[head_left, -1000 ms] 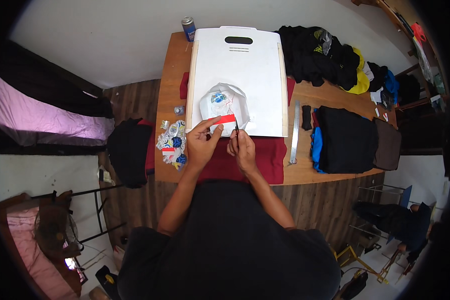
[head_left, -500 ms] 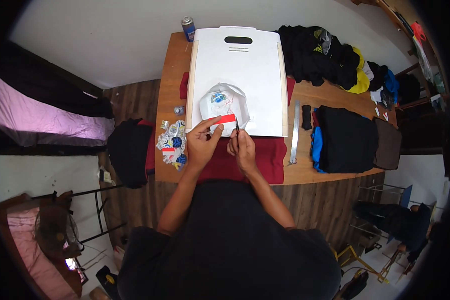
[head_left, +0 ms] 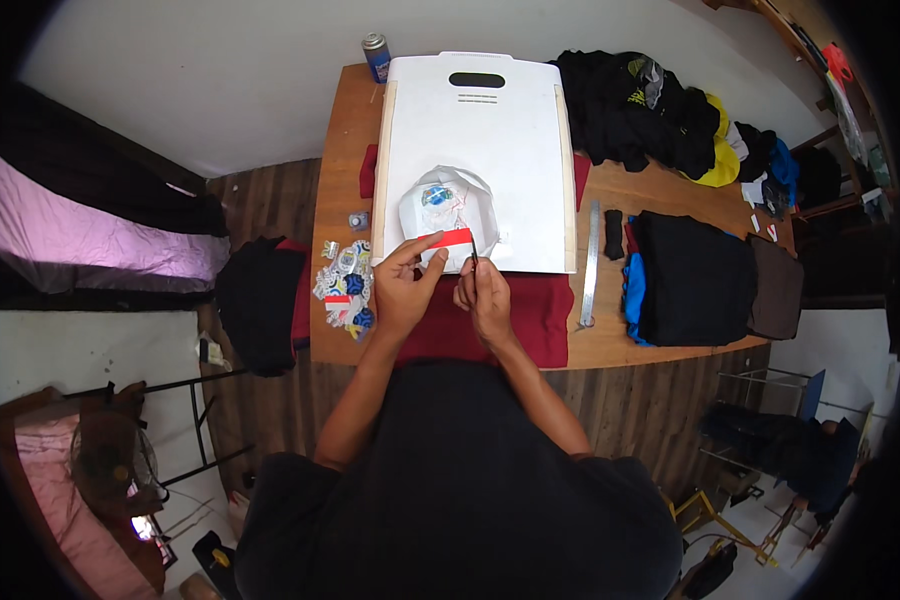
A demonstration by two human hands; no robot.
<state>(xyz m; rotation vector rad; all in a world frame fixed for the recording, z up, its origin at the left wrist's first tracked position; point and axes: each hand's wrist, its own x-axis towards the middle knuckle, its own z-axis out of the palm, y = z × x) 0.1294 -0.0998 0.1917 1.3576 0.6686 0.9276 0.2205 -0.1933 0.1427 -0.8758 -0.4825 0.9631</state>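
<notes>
At the far right, the co-worker in dark navy clothing (head_left: 775, 445), bent beside the thin metal rack, appears slightly farther left and lower in the view than in both earlier pictures

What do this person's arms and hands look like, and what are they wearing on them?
The left hand and right hand are gloveless, with no watch visible. The forearms are uncovered. A dark shirt has short sleeves.

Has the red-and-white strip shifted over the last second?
No, not visibly: the strip appears over the same spot near the close edge of the white board.
</notes>
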